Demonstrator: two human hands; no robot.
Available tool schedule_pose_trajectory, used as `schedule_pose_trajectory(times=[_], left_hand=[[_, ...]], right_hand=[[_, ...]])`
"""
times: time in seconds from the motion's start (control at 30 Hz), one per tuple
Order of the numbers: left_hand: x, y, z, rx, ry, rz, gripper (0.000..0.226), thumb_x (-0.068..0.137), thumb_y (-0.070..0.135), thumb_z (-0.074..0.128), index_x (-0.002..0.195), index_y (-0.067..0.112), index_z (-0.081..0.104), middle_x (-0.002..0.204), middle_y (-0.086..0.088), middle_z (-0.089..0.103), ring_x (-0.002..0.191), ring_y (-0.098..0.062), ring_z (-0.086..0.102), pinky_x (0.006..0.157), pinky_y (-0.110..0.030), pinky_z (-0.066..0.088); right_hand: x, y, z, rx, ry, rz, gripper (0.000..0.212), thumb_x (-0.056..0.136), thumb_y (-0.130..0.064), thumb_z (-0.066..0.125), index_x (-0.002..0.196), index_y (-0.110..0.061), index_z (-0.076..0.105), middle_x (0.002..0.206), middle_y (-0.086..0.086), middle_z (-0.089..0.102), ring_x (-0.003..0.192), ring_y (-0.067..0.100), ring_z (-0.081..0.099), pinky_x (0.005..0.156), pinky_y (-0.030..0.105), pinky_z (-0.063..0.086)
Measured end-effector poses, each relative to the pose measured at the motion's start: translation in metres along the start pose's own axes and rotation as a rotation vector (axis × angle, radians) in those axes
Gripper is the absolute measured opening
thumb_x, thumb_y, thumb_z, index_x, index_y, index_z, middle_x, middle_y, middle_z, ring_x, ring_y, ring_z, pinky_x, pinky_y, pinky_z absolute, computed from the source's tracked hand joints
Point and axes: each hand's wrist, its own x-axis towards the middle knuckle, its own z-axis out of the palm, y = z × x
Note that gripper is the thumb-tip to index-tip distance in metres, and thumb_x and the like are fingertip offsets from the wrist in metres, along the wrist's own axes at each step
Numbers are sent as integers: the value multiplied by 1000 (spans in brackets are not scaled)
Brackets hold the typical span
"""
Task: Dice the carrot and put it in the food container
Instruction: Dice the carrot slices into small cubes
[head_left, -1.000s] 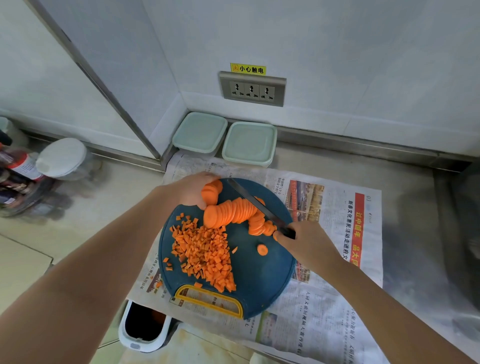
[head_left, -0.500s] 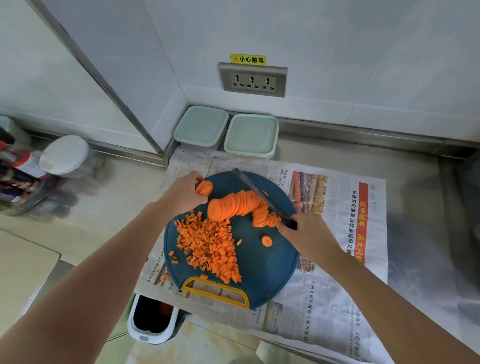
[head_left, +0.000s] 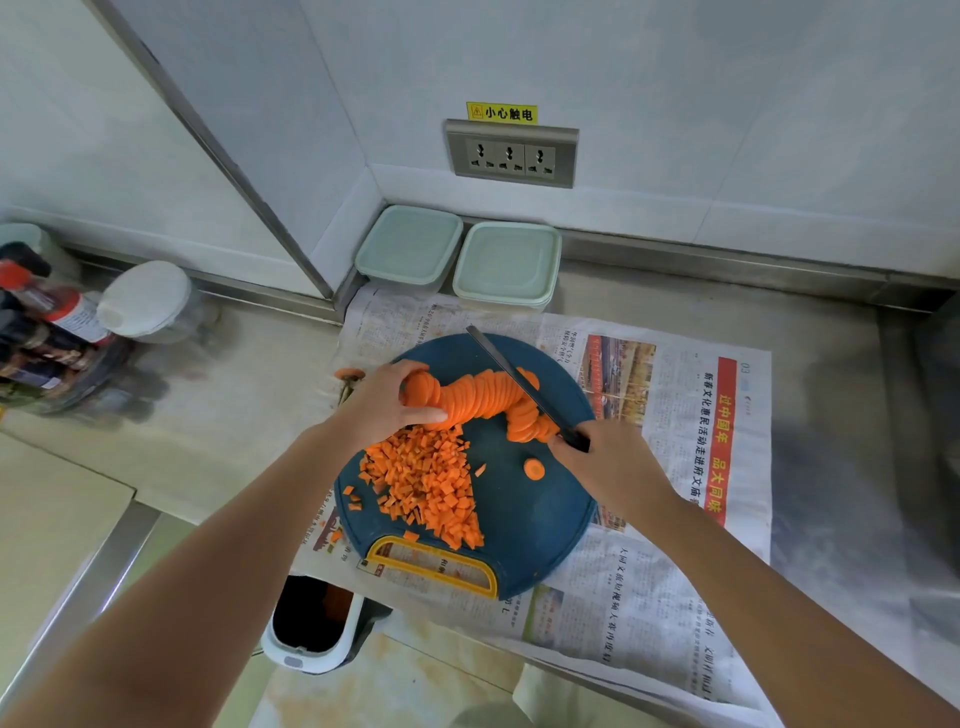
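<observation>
Grips the end of a row of carrot slices (head_left: 478, 397) with the left hand (head_left: 387, 402) on a blue cutting board (head_left: 540, 514); holds a knife (head_left: 511, 374) in the right hand (head_left: 608, 467), blade slanting across the slices, with diced carrot (head_left: 431, 483) heaped nearer and two lidded food containers (head_left: 410, 244) at the wall.

The pale, mottled bench (head_left: 218, 374) runs along a white wall, with a steel strip at its back edge. A spread newspaper (head_left: 675, 597) covers its middle and reaches the front edge. Just behind the paper, against the wall, 2 pale green lidded containers sit side by side: the left container (head_left: 408, 244) and the right container (head_left: 506, 262). Far left stand a white-lidded jar (head_left: 145, 299) and a cluster of bottles (head_left: 47, 332).
</observation>
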Motion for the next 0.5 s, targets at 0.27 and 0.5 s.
schedule_pose_trajectory(times=[0.27, 0.5], left_hand=[[-3, 8, 8, 95, 20, 27, 91, 67, 49, 80, 142, 18, 39, 139, -9, 43, 127, -26, 42, 105, -39, 33], [-6, 12, 13, 117, 44, 41, 74, 72, 48, 77, 133, 19, 48, 128, -8, 47, 114, -24, 49, 89, -28, 32]], right_hand=[[-3, -1, 3, 3, -14, 24, 49, 94, -35, 57, 53, -19, 35, 47, -4, 31, 43, 8, 31, 39, 17, 29], [-4, 4, 1, -1, -11, 47, 49, 93, -36, 57, 54, -17, 34, 50, -1, 33, 46, 10, 33, 41, 18, 27]])
